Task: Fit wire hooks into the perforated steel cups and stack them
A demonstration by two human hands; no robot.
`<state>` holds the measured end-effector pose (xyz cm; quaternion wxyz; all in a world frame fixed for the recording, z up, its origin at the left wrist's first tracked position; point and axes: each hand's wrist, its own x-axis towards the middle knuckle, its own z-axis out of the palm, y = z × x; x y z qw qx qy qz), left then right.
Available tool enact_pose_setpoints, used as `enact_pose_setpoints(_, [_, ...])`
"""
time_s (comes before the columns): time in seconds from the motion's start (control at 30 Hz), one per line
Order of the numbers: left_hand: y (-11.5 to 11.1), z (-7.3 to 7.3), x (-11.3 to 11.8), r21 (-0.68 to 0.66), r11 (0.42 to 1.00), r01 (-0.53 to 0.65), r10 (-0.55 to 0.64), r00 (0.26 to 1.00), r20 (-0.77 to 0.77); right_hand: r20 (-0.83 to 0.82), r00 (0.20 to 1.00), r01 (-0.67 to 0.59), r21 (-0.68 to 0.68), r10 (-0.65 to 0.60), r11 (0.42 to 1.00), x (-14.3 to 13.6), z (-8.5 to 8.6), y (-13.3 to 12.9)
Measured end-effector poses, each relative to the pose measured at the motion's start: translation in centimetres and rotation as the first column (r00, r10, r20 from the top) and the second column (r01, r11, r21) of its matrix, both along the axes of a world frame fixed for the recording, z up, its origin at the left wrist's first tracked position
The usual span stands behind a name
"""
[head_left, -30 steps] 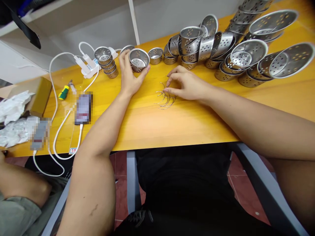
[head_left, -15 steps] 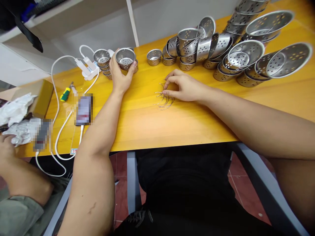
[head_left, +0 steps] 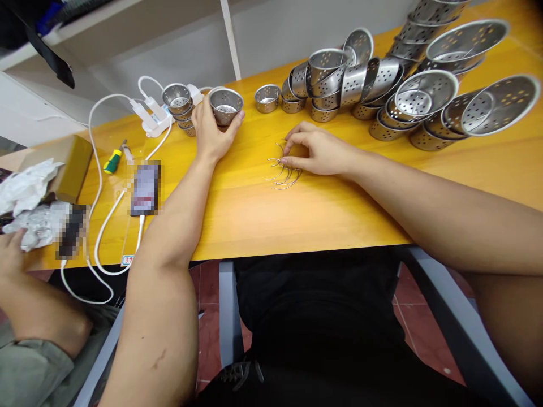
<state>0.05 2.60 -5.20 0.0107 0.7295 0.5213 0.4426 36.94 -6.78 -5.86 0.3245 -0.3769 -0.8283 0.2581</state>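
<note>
My left hand (head_left: 212, 127) is closed around a perforated metal cup (head_left: 226, 106), thumb on its right side and fingers behind it at left. What lies under that cup is mostly hidden. Just left of it stands a stack of similar cups (head_left: 177, 100). At the middle of the table my right hand (head_left: 311, 148) pinches at several thin curved wires (head_left: 287, 178) lying on the wood; the thumb and index fingertips meet a wire near the top of the group. A single low metal cup (head_left: 267, 100) stands between the two hands, farther back.
Many perforated cups (head_left: 326, 79) are piled along the back right, some tilted in stacks (head_left: 424, 99). At left are a power strip (head_left: 156, 120), white cables, a green-yellow screwdriver (head_left: 112, 161), a phone (head_left: 145, 189) and a box (head_left: 74, 169). Another person's hand (head_left: 12, 254) is at far left.
My left hand has moved slightly right with the metal cup. My right hand stays at the wires. The other person's hand at far left has shifted a little.
</note>
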Motion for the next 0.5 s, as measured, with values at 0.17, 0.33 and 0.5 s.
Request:
enact_pose_setpoints(0.17, [-1.5, 1.4, 1.2, 0.083, 0.98, -0.181, 0.191, 0.973, -0.13, 0.017, 1.0, -0.005, 0.008, 0.005, 1.0, 0.1, 0.0, 0.0])
enact_pose_setpoints(0.33, [-1.4, 1.6, 1.5, 0.124, 0.976, -0.182, 0.192, 0.979, -0.071, 0.018, 1.0, -0.008, 0.003, 0.008, 1.0, 0.1, 0.2, 0.0])
enact_pose_setpoints(0.5, [-0.3, 0.1, 1.0, 0.095, 0.993, -0.065, 0.059, 0.996, 0.066, 0.01, 1.0, -0.015, 0.018, 0.015, 1.0, 0.1, 0.1, 0.0])
